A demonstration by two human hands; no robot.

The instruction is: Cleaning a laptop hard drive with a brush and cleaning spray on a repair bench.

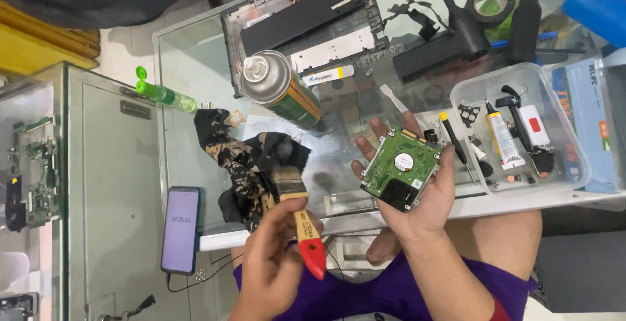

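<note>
My right hand point(417, 207) is palm up over the glass table's front edge, holding a small hard drive point(399, 168) with its green circuit board facing up. My left hand point(277, 262) grips a paintbrush by its red and yellow handle point(308, 239). The bristles point(285, 177) are blurred and point away from me, left of the drive and apart from it. Just behind the brush lies a dark patterned cloth point(238, 158).
On the glass table point(189, 47) are a spray can point(277, 86), a green bottle point(163, 94), an opened laptop base point(300, 18), a black blower point(450, 44), tape point(490, 0) and a clear tub of small tools point(521, 132). A phone point(180, 230) lies at the left.
</note>
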